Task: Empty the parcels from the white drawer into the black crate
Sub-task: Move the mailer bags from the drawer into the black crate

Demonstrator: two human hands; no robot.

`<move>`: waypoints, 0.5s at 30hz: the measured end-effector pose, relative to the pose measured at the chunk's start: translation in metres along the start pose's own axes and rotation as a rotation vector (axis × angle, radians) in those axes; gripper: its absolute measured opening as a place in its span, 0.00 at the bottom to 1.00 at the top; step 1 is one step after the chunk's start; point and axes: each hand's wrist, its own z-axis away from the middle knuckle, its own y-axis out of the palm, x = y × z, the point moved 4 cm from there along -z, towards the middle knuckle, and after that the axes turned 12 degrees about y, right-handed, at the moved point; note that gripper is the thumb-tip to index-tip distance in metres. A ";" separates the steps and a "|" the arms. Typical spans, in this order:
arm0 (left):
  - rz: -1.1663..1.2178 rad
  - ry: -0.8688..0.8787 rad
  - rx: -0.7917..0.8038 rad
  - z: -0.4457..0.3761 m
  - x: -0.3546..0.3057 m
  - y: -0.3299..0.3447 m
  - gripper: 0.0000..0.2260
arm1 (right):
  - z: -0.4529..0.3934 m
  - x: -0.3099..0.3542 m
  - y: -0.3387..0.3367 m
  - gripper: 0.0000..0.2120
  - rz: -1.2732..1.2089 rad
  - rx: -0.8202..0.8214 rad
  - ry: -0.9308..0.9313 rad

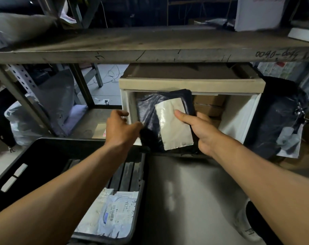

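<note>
Black plastic walled the crate (44, 161) nearest the person, down at the lower left, and white and pale-blue mailers (114, 214) already lay flat on its ribbed floor. Beyond it, both hands met on a dark parcel (150, 112), a black poly bag with a pale label (173, 124) on its face, held upright at the mouth of the white drawer (238, 117). The right hand (201, 131) had its thumb pressed onto the label and its fingers curled behind the right edge, clamped on the bag. The left hand (121, 128) pinched the lower left edge, its other fingers loosely spread.

The bag's wrinkled, glossy film suggested something soft and light, likely to sag and slide if held by one corner only; the label looked the less slippery spot, so a grip across an edge with the thumb on the paper seemed the safest hold. Deeper in the drawer, brown cardboard boxes (210, 105) waited; those looked stiff and easier to grasp by their sides. Above ran a grey shelf board (150, 50).
</note>
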 end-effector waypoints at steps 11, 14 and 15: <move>0.344 -0.062 0.472 0.025 -0.013 0.042 0.18 | 0.017 0.000 0.021 0.10 -0.040 0.260 0.030; 0.538 -0.173 0.458 0.024 -0.008 0.040 0.28 | 0.019 0.002 0.022 0.10 0.037 0.272 -0.044; 0.576 -0.183 0.470 0.025 -0.009 0.041 0.28 | 0.018 0.004 0.020 0.11 0.072 0.199 -0.085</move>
